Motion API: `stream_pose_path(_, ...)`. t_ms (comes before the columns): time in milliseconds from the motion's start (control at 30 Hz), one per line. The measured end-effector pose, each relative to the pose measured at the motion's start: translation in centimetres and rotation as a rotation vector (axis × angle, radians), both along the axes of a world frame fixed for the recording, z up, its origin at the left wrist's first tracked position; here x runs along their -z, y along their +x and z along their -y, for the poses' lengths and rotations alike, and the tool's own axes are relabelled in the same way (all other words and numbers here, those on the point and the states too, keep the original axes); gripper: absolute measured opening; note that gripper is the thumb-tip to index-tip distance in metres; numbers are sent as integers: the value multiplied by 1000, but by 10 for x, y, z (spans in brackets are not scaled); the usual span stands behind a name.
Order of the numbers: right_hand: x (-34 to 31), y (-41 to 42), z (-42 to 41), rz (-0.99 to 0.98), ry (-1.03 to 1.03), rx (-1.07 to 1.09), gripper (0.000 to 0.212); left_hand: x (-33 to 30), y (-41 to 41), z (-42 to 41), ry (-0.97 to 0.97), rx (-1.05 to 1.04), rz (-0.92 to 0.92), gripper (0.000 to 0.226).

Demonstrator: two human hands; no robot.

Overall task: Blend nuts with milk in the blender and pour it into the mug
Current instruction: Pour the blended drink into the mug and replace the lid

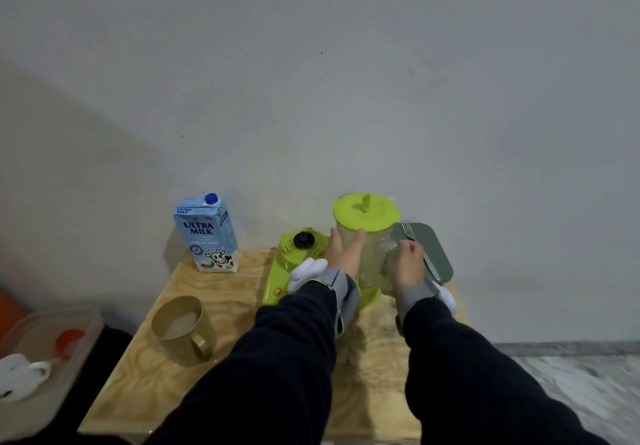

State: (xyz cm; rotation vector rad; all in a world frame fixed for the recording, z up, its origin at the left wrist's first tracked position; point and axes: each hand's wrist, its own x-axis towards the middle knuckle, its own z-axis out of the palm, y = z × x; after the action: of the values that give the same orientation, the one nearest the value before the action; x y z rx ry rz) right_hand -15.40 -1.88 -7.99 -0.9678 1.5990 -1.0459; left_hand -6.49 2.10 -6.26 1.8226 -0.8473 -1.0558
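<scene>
My left hand [341, 254] lies spread against the blender jar [367, 247]; my right hand [410, 261] grips its handle. Jar at two o'clock on the worktop [214, 306], lid on. Mug [183, 330] at nine o'clock holds pale liquid: pouring appears done.

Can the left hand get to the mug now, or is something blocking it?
Probably yes: the mug stands alone on the board, nothing before it, but the left hand must first let go of the blender jug.
</scene>
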Motion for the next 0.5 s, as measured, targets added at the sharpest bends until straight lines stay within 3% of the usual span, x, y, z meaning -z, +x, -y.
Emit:
stream_pose_path(133,8,3,-3,9,-19,19,31,4,16,-3,-27,30,-8,75)
stream_pose_path(233,9,13,-10,-16,24,7,41,9,30,-11,-26,44,-18,70)
stream_pose_path(400,10,26,-35,-284,262,-109,66,18,65,-29,60,74,193,55)
stream_pose_path(467,17,39,-44,-288,306,-245,52,20,84,-40,64,78,238,50)
stream_pose_path(500,23,50,-47,-364,320,-355,30,20,94,-47,65,84,245,49)
